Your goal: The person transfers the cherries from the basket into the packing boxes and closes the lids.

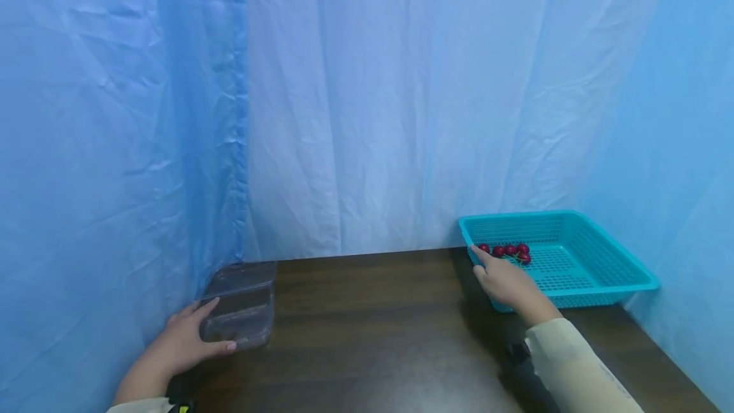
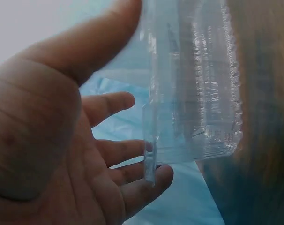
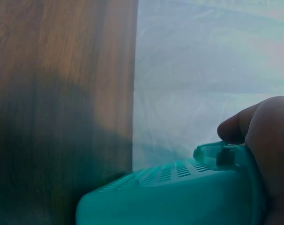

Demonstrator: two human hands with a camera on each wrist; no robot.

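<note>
Gripping a clear plastic container point(image 1: 241, 308) at lower left, the left hand point(image 1: 183, 340) curls around it; the right hand point(image 1: 507, 282) clasps the teal basket's point(image 1: 596, 260) rim beside cherries point(image 1: 507, 251).

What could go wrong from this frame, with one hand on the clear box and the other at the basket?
The right hand grips the near rim of the teal basket; a pull might tilt it and roll the loose cherries. The left hand holds the thin clear container only at its edge beside the curtain, so it may flex or slip.
</note>
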